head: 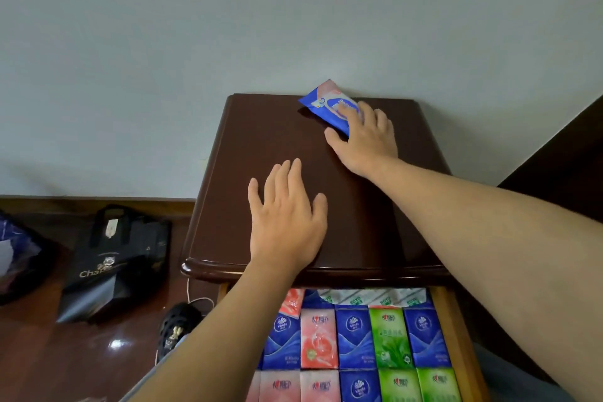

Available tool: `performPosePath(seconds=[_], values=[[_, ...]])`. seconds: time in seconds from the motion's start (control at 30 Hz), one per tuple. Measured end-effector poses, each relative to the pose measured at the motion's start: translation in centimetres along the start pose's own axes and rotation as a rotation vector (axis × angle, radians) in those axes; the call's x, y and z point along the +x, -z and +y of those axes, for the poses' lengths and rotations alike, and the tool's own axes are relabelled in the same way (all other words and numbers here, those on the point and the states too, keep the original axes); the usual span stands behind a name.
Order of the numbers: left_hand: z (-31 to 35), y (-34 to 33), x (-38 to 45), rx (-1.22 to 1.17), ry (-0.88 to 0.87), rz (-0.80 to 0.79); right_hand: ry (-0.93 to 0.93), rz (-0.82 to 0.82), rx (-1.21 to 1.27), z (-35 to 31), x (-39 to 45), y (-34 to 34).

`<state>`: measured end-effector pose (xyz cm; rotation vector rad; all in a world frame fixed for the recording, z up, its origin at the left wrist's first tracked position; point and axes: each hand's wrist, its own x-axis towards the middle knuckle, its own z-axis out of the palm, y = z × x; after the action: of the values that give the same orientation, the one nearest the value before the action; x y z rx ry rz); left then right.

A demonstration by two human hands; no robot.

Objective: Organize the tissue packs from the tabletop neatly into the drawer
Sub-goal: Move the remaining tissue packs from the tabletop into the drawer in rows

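One blue plastic tissue pack (326, 104) lies at 1 o'clock on the dark wooden tabletop (261, 147), gripped by the right hand (365, 137); the left hand (287, 215) rests flat, its fingers (284, 176) straight. The open wooden drawer (452, 330) holds about thirteen visible blue, pink, green and white packs (355, 339).

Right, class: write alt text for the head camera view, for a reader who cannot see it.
A person's right hand closes its grip on a blue tissue pack at the back of a dark wooden tabletop, while the left hand rests flat. Below, the open drawer holds neat rows of packs.
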<state>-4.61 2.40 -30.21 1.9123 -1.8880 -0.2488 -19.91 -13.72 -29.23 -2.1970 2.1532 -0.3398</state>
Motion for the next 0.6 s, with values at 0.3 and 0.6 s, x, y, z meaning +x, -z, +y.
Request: performPosePath(seconds=[0.3,0.6], values=[[0.5,3.1,-1.9,-0.655,0.310,-0.026,0.254,-0.076,0.121,3.1,-17.0,4.9],[1.8,4.6,-13.6,-0.849,0.313,-0.045,0.281,-0.219,0.244,4.1,-28.5,6.8]])
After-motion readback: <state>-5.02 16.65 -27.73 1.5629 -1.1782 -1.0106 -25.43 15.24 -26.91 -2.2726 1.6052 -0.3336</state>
